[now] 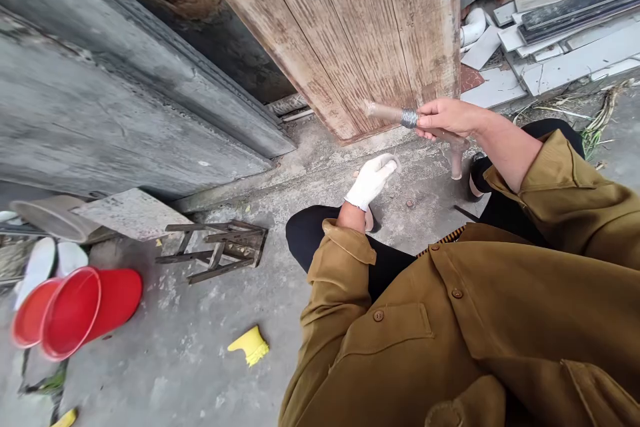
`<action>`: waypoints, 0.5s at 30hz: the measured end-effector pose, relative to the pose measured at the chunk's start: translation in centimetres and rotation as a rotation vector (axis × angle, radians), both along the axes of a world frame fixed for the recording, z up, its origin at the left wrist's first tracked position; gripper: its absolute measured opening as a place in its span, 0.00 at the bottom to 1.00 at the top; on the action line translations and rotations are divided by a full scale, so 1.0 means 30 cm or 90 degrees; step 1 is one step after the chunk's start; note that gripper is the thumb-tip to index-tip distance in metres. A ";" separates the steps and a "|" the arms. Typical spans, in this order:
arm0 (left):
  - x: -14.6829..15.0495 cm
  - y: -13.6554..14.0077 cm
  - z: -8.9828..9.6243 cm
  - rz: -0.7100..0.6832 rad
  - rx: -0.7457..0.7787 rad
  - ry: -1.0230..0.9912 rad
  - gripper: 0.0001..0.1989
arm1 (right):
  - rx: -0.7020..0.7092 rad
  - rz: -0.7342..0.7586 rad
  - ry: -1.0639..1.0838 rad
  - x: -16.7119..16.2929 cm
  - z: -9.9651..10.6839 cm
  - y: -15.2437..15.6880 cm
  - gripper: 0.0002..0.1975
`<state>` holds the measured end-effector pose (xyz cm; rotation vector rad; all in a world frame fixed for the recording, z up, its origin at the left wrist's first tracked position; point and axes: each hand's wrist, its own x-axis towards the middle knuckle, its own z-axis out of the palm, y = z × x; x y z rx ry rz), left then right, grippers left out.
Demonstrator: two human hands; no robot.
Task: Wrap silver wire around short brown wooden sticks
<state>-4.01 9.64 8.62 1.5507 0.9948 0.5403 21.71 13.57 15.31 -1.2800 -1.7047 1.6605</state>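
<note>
My right hand, bare, is wrapped round a brownish rod with a short leg bent down at its near end. Grey wire is wound in a tight coil round the rod, just beyond my fingers. My left hand wears a white glove and hangs lower, apart from the rod. Its fingers are curled in; what they pinch, if anything, is too small to make out. In front of both hands stands a worn wooden door of vertical planks, behind the rod's far end.
Left lie a small wooden stool on its side, red buckets and a yellow piece on the concrete floor. A grey panel lines the upper left. Stacked boards and a white pipe elbow lie at upper right.
</note>
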 end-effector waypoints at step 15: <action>0.018 -0.020 0.005 -0.149 0.078 0.123 0.15 | 0.096 0.372 -0.634 -0.104 -0.132 -0.006 0.09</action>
